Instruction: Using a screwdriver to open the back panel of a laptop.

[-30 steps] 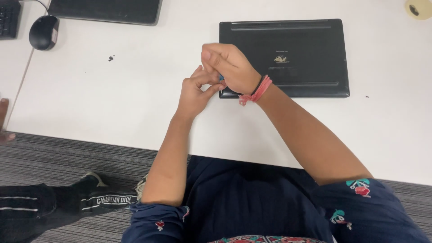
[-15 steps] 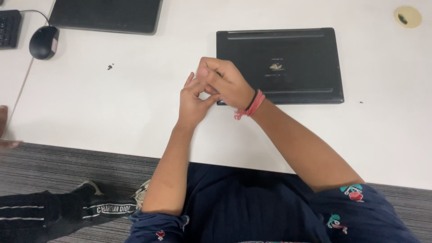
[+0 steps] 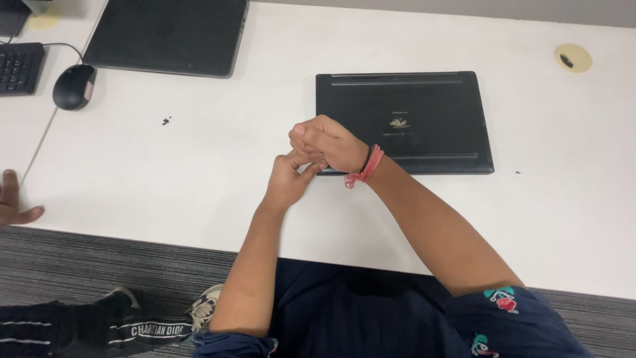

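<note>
Hands meet at the laptop's near-left corner, white counter, grey carpet below.

We see a white counter (image 3: pixel 165 185) with a second laptop (image 3: pixel 165 33), mouse (image 3: pixel 73 86) and keyboard (image 3: pixel 18 66) far left; another person's hand (image 3: pixel 13 202) rests on its left edge. Left hand (image 3: pixel 288 179) reaches up, fingers curled against the right hand (image 3: pixel 328 142), which is a loose fist over it, wristband on; we can't tell what either holds. Closed black laptop (image 3: pixel 424 113) lies flat, underside up, long axis left-right, touching the right hand.
</note>
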